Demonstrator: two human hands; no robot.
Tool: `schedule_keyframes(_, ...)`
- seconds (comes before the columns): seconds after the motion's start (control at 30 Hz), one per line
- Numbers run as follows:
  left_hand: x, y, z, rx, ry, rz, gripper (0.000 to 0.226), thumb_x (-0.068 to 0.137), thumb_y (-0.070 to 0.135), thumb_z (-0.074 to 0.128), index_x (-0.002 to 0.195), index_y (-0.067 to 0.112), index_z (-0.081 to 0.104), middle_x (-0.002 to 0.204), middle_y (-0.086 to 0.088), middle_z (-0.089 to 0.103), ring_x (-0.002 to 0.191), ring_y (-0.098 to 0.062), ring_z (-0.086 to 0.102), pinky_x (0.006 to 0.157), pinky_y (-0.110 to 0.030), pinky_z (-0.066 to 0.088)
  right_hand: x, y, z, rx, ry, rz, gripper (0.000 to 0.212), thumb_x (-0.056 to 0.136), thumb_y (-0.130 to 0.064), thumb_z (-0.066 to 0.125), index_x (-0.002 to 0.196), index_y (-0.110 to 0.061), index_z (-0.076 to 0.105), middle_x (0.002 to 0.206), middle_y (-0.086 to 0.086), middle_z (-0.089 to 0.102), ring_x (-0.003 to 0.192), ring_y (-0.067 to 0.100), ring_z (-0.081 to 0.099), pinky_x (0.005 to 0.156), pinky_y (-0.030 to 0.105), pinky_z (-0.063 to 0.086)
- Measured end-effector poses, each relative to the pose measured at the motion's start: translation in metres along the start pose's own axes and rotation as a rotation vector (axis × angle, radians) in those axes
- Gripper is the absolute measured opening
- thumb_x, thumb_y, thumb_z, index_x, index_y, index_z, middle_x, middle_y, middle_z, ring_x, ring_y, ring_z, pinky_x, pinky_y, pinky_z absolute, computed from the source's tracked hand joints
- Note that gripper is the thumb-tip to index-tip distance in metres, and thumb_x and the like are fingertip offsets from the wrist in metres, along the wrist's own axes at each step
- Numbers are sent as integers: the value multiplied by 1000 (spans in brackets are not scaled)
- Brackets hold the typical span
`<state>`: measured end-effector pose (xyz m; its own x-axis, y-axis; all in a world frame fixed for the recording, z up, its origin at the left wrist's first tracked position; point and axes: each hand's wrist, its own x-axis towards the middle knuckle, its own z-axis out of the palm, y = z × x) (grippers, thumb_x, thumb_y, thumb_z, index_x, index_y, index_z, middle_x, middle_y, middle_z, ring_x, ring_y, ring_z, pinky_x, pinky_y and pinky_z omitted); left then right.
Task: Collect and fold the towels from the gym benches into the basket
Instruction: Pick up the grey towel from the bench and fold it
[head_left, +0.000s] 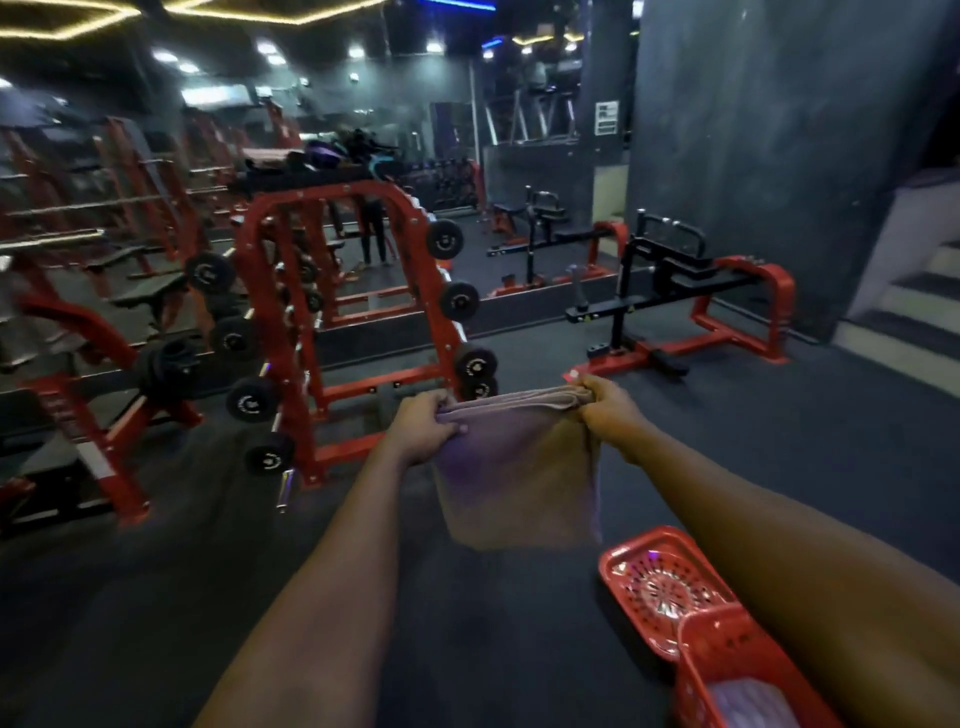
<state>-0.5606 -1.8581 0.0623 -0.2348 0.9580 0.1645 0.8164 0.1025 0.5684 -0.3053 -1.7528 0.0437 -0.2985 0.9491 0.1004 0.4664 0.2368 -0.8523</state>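
Both hands, left hand (426, 428) and right hand (608, 410), pinch the top corners of a folded towel (519, 483), hanging lengthwise at arm's length. The red basket (727, 660) waits below, nearer the right hand.

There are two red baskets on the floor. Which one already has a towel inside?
The nearer red basket, at the picture's bottom edge under the right arm, has a pale folded towel in it. The farther basket shows only its bare holed bottom.
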Motion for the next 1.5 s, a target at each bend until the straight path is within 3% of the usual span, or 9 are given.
schedule_keyframes(0.2, 37, 77, 101, -62, -54, 121, 23, 72, 17, 80, 88, 10, 65, 81, -1, 67, 79, -12, 59, 59, -21, 36, -11, 93, -83, -4, 141, 146, 22, 75, 2, 51, 85, -12, 65, 77, 1, 64, 73, 14, 56, 57, 23, 42)
schedule_keyframes(0.43, 76, 134, 210, -53, -271, 263, 21, 75, 13, 77, 90, 5, 64, 83, -6, 67, 76, -14, 55, 59, -19, 28, -36, 189, -146, -10, 265, 352, 18, 81, -3, 54, 89, -11, 67, 84, 3, 67, 77, 15, 57, 59, 24, 42)
schedule_keyframes(0.6, 112, 181, 311, -27, -510, 395, 25, 75, 15, 78, 92, 4, 64, 89, -11, 70, 77, -13, 54, 62, -20, 31, -66, 273, -177, -6, 387, 586, 17, 82, -4, 54, 88, -13, 67, 86, 4, 67, 79, 15, 56, 61, 25, 41)
schedule_keyframes(0.8, 133, 215, 430, -4, -809, 544, 24, 73, 8, 74, 95, 8, 65, 87, -8, 71, 79, -18, 62, 65, -24, 39, -105, 348, -183, -6, 542, 872, 24, 77, 0, 57, 85, -21, 65, 86, 2, 68, 82, 16, 59, 65, 24, 39)
schedule_keyframes(0.93, 133, 221, 500, 23, -994, 616, 25, 71, 2, 68, 94, 13, 65, 84, -1, 70, 77, -17, 63, 63, -24, 41, -131, 386, -162, 39, 680, 1018, 19, 80, 1, 60, 93, -10, 68, 88, 5, 69, 82, 16, 61, 58, 18, 35)
schedule_keyframes(1.0, 130, 219, 528, 43, -1069, 628, 25, 71, 4, 67, 95, 13, 65, 85, -6, 72, 79, -22, 66, 65, -28, 47, -143, 402, -148, 81, 718, 1085, 20, 80, 1, 60, 96, -9, 68, 90, 7, 71, 84, 17, 61, 60, 19, 33)
schedule_keyframes(1.23, 125, 216, 608, 177, -1175, 711, 23, 77, 9, 66, 100, 9, 65, 93, -15, 71, 87, -32, 66, 65, -25, 38, -164, 459, -118, 145, 755, 1287, 18, 83, -7, 62, 99, -13, 68, 100, 11, 73, 96, 25, 67, 63, 22, 32)
schedule_keyframes(1.4, 120, 238, 635, 145, -1126, 586, 42, 88, 8, 58, 129, 2, 52, 121, -19, 64, 112, -35, 60, 88, -30, 44, -160, 481, -134, 140, 834, 1460, 36, 84, -19, 66, 119, -15, 61, 114, 17, 70, 108, 34, 64, 85, 32, 49)
schedule_keyframes(1.5, 124, 253, 630, 145, -1164, 552, 41, 88, 16, 61, 127, 5, 54, 120, -16, 65, 112, -34, 60, 89, -31, 44, -146, 478, -156, 175, 819, 1428, 31, 84, -13, 64, 115, -12, 66, 113, 12, 71, 109, 28, 65, 89, 28, 48)
